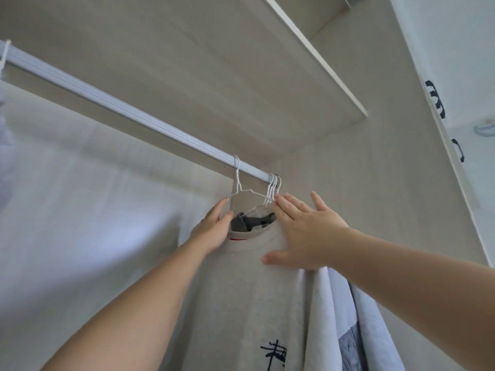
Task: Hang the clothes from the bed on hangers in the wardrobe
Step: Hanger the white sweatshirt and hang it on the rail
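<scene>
1. I am looking up into the wardrobe [375, 199]. Its inside is lined with pale beige board that has a faint grain, and soft daylight washes the back panel on the left.
2. A ribbed white rail [128, 112] slants from the upper left down to the side wall on the right. Above it sits a shelf [316, 60] with a white front edge.
3. The beige T-shirt [241, 290] hangs on a white wire hanger [237, 183], which is hooked over the rail near its right end. A small red mark shows just inside the neckline, and a black print [273, 354] shows low on the front.
4. The left hand [214, 228] grasps the shirt's shoulder on the left of the view. Its thumb is at the edge of the neck opening, and one fingertip reaches up to the hanger's arm. The other fingers are hidden.
5. The right hand [302, 231] is released. It lies flat on the shirt's other shoulder with fingers spread and straight and the thumb stretched out below.
6. Three more hanger hooks [274, 183] crowd together on the rail just right of the shirt's hanger, close to the side wall.
7. A grey garment [251, 222] shows through the beige shirt's neck opening, hanging behind it.
8. White and pale blue clothes [329, 325] hang beside the T-shirt on its right, touching its edge under the right forearm.
9. On the far right is a white wardrobe door [468, 62] with black hinges [435, 101] along its edge.
10. At the far left a blurred pale blue cloth [5, 162] hangs below the rail.
</scene>
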